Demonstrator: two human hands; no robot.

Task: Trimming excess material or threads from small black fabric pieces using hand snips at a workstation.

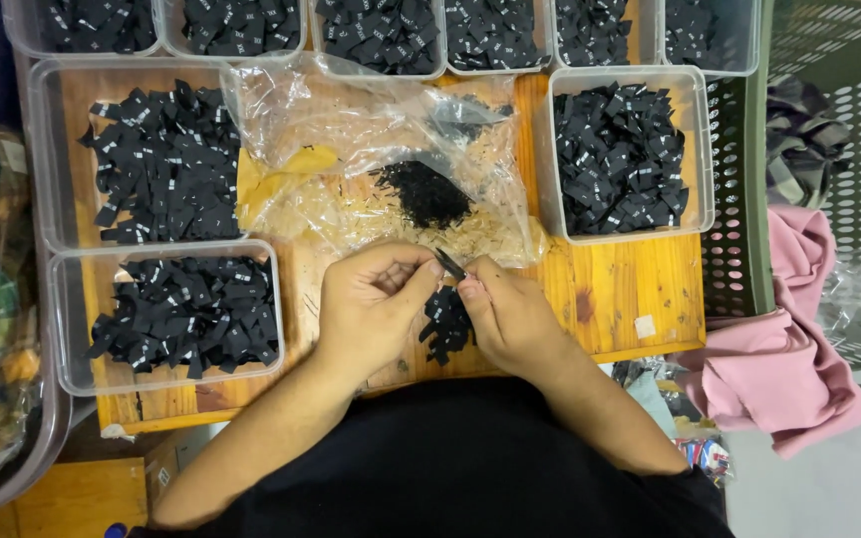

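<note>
Pinching one black label [449,264], two hands [376,304]

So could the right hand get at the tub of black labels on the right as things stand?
Probably yes. The right hand sits just below the open-topped tub with only bare wooden board between them, though its fingers are pinching a black label together with the left hand.

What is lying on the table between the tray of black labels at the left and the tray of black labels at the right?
In the head view, a crumpled clear plastic bag lies between the left tray and the right tray, with a small heap of black scraps on it.
</note>
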